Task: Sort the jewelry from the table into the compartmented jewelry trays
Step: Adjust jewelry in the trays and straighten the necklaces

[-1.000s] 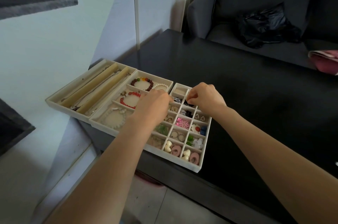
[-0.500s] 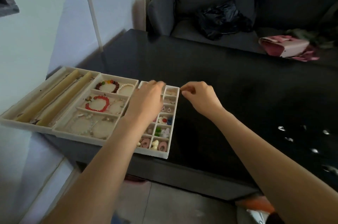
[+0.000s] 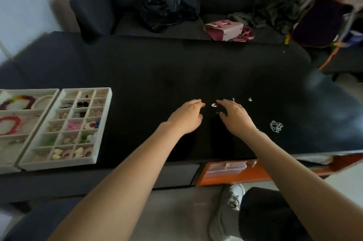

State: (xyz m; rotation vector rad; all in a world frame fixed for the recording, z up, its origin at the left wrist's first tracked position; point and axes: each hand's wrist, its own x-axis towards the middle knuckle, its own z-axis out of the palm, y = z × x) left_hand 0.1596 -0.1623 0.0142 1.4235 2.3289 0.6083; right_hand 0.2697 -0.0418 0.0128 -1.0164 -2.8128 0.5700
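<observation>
left hand (image 3: pixel 186 118) and right hand (image 3: pixel 234 117): loosely spread, holding nothing, flanking a small silver piece (image 3: pixel 214 105), perhaps a ring, on the black table (image 3: pixel 157 75), well right of the small-compartment tray (image 3: pixel 64 128); best pinched from both sides, lifted clear, not dragged.

text: none legible | labels: none | numbers: none

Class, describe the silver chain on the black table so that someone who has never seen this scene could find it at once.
Start at the black table and move to its near right part, away from the white compartment tray on the left. To the right of the right hand lies the silver chain. It is a loose heap of links, bigger than the few tiny silver pieces further back.
</observation>
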